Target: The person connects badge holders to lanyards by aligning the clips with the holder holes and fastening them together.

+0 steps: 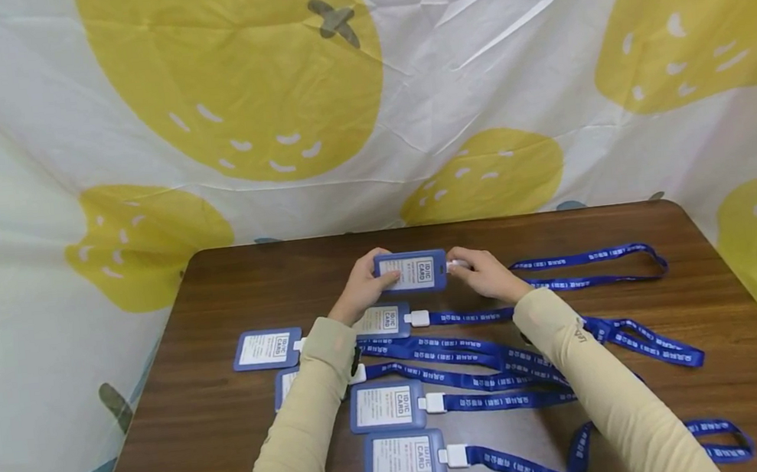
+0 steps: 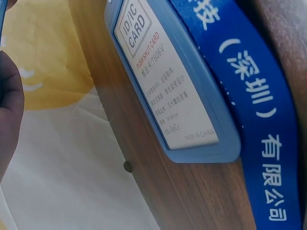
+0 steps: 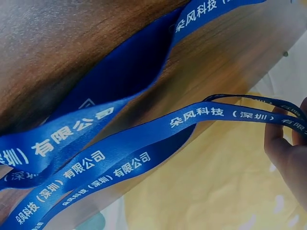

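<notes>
Near the table's back edge, my left hand (image 1: 360, 290) grips a blue ID card holder (image 1: 412, 272) by its left end, thumb on the card face. My right hand (image 1: 488, 277) pinches the white clip (image 1: 458, 264) at the holder's right end; the fingers partly cover it, so whether it is attached cannot be told. From that hand a blue lanyard (image 1: 585, 257) runs right in a loop. The right wrist view shows the lanyard strap (image 3: 201, 113) reaching the right hand (image 3: 290, 155). Only part of the left hand (image 2: 9, 93) appears in the left wrist view.
On the brown table (image 1: 185, 441) lie several more holders, including a left one (image 1: 267, 349), one under the left forearm (image 1: 387, 320) and a front one (image 1: 404, 460). Their blue lanyards (image 1: 506, 399) stretch right, some overlapping, beneath the right forearm. A fruit-patterned cloth (image 1: 320, 204) hangs behind.
</notes>
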Tool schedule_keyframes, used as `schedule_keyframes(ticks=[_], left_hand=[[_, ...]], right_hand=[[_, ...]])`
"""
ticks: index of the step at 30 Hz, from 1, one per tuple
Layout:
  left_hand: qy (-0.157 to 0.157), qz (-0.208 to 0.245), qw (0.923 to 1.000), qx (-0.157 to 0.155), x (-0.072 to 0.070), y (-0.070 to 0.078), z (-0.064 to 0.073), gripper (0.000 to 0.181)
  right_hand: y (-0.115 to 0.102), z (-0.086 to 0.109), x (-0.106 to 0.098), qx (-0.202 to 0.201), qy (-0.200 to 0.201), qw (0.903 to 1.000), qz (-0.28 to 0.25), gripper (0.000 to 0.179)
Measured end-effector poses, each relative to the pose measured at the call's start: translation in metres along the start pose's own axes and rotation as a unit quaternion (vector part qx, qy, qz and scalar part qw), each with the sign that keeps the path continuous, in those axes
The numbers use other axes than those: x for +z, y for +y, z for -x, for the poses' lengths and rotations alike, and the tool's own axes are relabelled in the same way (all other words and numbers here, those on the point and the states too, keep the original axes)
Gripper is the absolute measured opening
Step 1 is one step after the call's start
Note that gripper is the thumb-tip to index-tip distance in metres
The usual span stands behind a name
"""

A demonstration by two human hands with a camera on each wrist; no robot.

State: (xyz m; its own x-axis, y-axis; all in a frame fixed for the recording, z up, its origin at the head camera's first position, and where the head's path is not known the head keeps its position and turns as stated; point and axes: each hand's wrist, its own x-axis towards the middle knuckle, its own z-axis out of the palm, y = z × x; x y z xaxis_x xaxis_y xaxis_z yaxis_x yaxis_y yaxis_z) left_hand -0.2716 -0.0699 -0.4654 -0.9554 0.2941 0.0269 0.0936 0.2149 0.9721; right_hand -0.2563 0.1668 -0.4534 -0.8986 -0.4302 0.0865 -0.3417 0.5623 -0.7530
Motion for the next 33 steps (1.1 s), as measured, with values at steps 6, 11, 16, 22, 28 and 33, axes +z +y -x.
schedule_keyframes(ticks=[6, 11, 16, 22, 28, 33], left_hand=[[0.001, 0.026, 0.9997, -0.003, -0.003, 0.003, 0.001, 0.02], [0.0, 0.016, 0.9999, 0.005, 0.0, 0.004, 0.001, 0.019], [0.001, 0.0, 0.9998, 0.021, 0.002, 0.001, 0.001, 0.019], [-0.003, -0.002, 0.9999, 0.012, 0.006, 0.004, 0.004, 0.015], [-0.011, 0.0, 0.9997, 0.022, 0.01, 0.01, 0.004, 0.014], [-0.005, 0.007, 0.9996, 0.025, 0.011, 0.012, 0.003, 0.013]], right_hand=[[0.001, 0.002, -0.001, -0.001, 0.0, 1.0, -0.006, 0.009], [0.003, 0.0, 0.001, -0.01, 0.001, 0.9999, -0.009, 0.008], [0.003, 0.0, 0.002, -0.018, 0.001, 0.9998, -0.003, 0.007], [0.001, 0.002, 0.002, -0.017, 0.001, 0.9998, 0.01, 0.007], [0.001, 0.004, 0.0, -0.01, 0.004, 0.9999, 0.002, 0.008], [0.0, 0.003, -0.001, -0.012, 0.006, 0.9999, -0.007, 0.01]])
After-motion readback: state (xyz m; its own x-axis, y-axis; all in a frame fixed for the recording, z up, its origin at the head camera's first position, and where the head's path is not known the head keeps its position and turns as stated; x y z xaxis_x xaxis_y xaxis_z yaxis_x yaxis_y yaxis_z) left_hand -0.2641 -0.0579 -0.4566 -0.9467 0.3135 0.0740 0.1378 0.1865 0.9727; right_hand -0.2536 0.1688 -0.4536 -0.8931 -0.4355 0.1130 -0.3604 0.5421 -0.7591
